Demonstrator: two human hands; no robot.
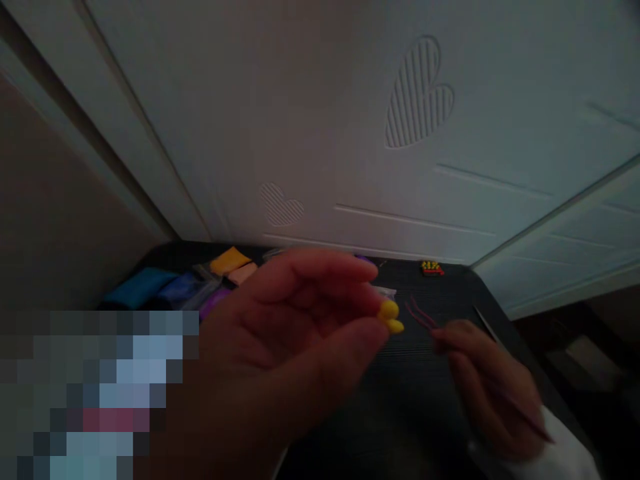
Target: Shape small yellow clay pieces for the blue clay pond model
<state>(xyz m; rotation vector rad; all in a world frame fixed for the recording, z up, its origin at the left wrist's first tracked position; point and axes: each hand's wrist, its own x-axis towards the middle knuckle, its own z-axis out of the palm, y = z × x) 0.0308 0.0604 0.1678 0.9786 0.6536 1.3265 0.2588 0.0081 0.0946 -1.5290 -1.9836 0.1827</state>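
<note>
My left hand (295, 333) is raised in the middle of the view, palm up, and pinches two small yellow clay pieces (391, 317) between thumb and fingertips. My right hand (487, 387) is lower and to the right, fingers closed on a thin red tool (423, 317) whose forked tip points toward the yellow pieces, a short gap apart. Both hands hover over a dark table (410, 387). The scene is dim.
Wrapped clay blocks lie at the table's back left: blue (137, 285), purple (215, 300), orange (229, 260) and pink (243, 273). A small red and yellow object (431, 268) sits at the back right. A white panelled wall with heart shapes (419, 93) stands behind.
</note>
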